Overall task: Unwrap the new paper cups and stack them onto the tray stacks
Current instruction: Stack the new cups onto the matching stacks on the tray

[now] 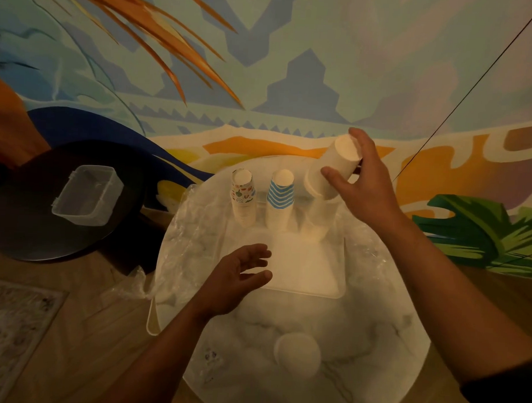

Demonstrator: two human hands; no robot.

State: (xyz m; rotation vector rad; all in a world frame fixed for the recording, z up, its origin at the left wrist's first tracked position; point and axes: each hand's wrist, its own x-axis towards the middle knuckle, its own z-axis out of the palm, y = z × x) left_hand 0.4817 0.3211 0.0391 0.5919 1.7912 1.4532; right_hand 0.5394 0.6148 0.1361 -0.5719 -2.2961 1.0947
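My right hand grips a tilted stack of plain white paper cups, bottoms up, held just above a white stack at the far right of the white tray. Two more upside-down stacks stand on the tray's far edge: one with a colourful print, one with blue and white stripes. My left hand hovers open over the tray's near left part, holding nothing. A single white cup sits near me on the round marble table.
Crumpled clear plastic wrap lies along the table's left side and right side. To the left stands a dark round table with a clear plastic box on it. A painted wall is close behind.
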